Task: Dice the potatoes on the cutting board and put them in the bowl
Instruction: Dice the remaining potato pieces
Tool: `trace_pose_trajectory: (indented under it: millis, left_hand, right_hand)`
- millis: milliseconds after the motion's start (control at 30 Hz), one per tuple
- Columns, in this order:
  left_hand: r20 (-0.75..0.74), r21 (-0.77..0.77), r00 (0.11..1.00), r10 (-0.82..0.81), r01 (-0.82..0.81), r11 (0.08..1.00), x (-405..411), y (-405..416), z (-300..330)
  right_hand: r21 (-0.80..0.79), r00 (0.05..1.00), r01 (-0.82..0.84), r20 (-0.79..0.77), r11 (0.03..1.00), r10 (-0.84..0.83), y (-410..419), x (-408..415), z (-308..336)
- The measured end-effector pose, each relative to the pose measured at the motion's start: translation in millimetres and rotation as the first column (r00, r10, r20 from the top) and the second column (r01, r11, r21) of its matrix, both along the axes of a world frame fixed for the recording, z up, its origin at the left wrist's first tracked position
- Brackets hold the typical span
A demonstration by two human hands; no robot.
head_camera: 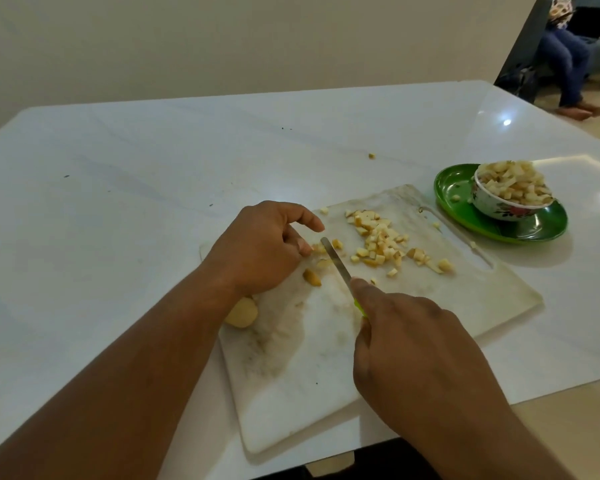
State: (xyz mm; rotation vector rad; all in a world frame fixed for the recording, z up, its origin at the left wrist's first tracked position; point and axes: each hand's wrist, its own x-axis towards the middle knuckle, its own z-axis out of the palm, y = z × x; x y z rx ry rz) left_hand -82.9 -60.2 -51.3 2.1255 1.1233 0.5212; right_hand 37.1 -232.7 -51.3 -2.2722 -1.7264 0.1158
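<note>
While the left hand (260, 247) is curling its fingers over a few potato strips (317, 252) near the far-left part of the cutting board (326, 358), pinning them so they cannot slide, the right hand (416, 348) is wrapping around the green handle of a small knife (336, 263) with its forefinger lying along the spine, probably to steady the cut. The blade is angling down just beside the left fingertips (305, 249), which are tucking back from the edge (a sensible guard). A pile of diced potato (385, 242) is lying toward the board's far right, seemingly pushed aside to keep the cutting spot free. One larger uncut piece (312, 277) is sitting just nearer than the strips, and a bigger potato chunk (241, 313) is peeking from under the left wrist at the board's left edge. Beyond the board's right end, the bowl (499, 206) is standing on a green plate (465, 216), already heaped with dice, close enough for easy transfer. A stray cube (371, 155) is lying on the white surface (153, 168) well beyond the board.
</note>
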Motion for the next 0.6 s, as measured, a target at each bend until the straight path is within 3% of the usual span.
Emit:
trace_pose_trajectory:
  millis: [167, 433, 600]
  left_hand:
    - [-0.053, 0.024, 0.994, -0.094, 0.096, 0.995, 1, -3, -1]
    - [-0.206, 0.155, 0.977, 0.053, -0.021, 0.988, 15, -5, -4]
    - [-0.227, 0.180, 0.972, 0.055, -0.013, 0.983, 16, -4, -6]
  right_hand:
    - [-0.020, 1.000, -0.014, -0.017, 1.000, 0.014, 3, 2, 1]
    - [-0.040, 1.000, -0.016, 0.018, 0.999, 0.016, -12, 5, 6]
    - [-0.090, 1.000, -0.027, -0.007, 0.996, 0.027, -40, 6, 20]
